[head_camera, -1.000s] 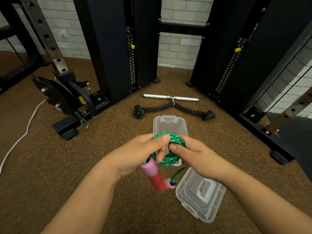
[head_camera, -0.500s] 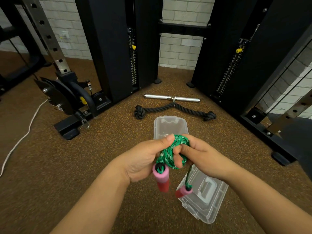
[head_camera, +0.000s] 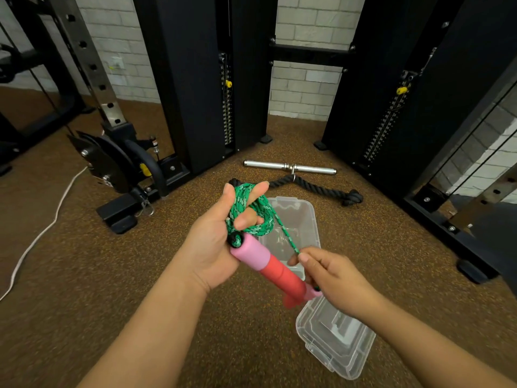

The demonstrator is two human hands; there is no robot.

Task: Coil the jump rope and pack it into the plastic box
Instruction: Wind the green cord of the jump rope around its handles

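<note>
My left hand [head_camera: 215, 245] holds the green jump rope coil [head_camera: 251, 214] looped around its fingers, with one pink and red handle [head_camera: 268, 266] lying across the palm. A single strand of the rope runs down from the coil to my right hand [head_camera: 333, 278], which pinches it just above the second handle [head_camera: 310, 295]. That handle is mostly hidden behind the first. The clear plastic box [head_camera: 302, 217] sits open on the floor just behind my hands. Its clear lid [head_camera: 335, 337] lies on the floor below my right hand.
A chrome bar [head_camera: 289, 167] with a black rope attachment [head_camera: 316, 187] lies on the brown floor beyond the box. Black cable machine columns [head_camera: 195, 79] stand left and right. A weight plate holder [head_camera: 112, 163] and a white cord [head_camera: 42, 233] are at left.
My hands have come apart: the left lifted the coil up and back, the right dropped down along one strand to the second handle. The first handle now lies slanted across my left palm.
</note>
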